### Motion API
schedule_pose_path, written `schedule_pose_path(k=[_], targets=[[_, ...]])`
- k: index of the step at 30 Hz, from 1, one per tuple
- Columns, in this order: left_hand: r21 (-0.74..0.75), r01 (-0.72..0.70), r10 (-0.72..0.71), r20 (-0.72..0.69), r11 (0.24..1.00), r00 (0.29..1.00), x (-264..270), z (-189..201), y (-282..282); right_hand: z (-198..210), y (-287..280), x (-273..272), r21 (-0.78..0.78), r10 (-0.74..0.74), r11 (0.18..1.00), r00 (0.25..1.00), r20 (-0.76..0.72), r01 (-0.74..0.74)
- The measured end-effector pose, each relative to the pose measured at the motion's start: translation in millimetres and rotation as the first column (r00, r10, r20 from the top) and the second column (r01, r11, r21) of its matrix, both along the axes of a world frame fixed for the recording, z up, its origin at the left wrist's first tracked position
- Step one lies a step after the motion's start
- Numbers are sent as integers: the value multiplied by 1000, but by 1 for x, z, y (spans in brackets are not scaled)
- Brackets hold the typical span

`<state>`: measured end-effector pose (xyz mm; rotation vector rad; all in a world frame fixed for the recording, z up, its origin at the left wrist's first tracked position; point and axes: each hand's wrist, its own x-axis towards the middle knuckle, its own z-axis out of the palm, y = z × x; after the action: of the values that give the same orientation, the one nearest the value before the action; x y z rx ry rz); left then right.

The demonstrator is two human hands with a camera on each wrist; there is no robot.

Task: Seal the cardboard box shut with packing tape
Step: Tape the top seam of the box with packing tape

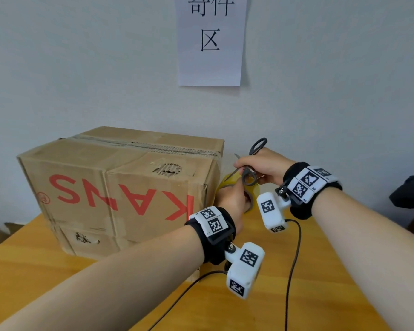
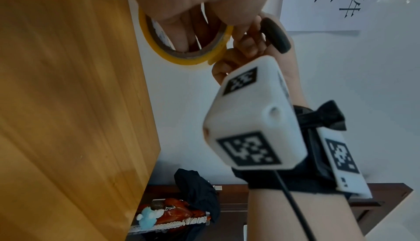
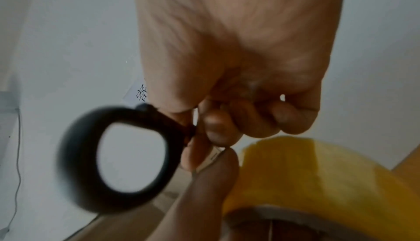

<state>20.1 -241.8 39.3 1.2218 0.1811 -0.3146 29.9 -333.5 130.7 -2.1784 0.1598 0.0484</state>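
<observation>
A closed cardboard box point(image 1: 120, 187) with red letters stands on the wooden table point(image 1: 46, 263), against the wall. Just right of it my left hand point(image 1: 232, 199) holds a yellow roll of packing tape point(image 1: 252, 191), its fingers hooked through the core point(image 2: 181, 34). The roll's yellow rim point(image 2: 181, 60) hangs above the table. Directly above the roll my right hand point(image 1: 263, 166) grips black-handled scissors point(image 1: 254, 149) around their middle, the blades pointing left toward the box. One handle loop point(image 3: 79, 155) sticks out beside the fingers, close to the roll point(image 3: 318, 173). The two hands touch.
A paper sign point(image 1: 210, 39) hangs on the wall above the box. Black cables point(image 1: 294, 247) trail from both wrist cameras across the table. A dark cloth point(image 1: 411, 192) lies at the far right, beyond the table edge.
</observation>
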Motion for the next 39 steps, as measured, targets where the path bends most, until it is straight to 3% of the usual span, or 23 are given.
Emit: schedule_pose_path(k=[20,33,39], targets=[[-57,65,-68,-48,996,997,3,7,5,-8,16,4,4,-123,992,979,166,124],[-87,82,-86,-42,993,995,-2,12,7,-9,25,7,-59,-107,991,970,219,122],[-30,93,-95,-55,995,994,-13,19,12,0,14,17,29,-328,942,902,280,333]])
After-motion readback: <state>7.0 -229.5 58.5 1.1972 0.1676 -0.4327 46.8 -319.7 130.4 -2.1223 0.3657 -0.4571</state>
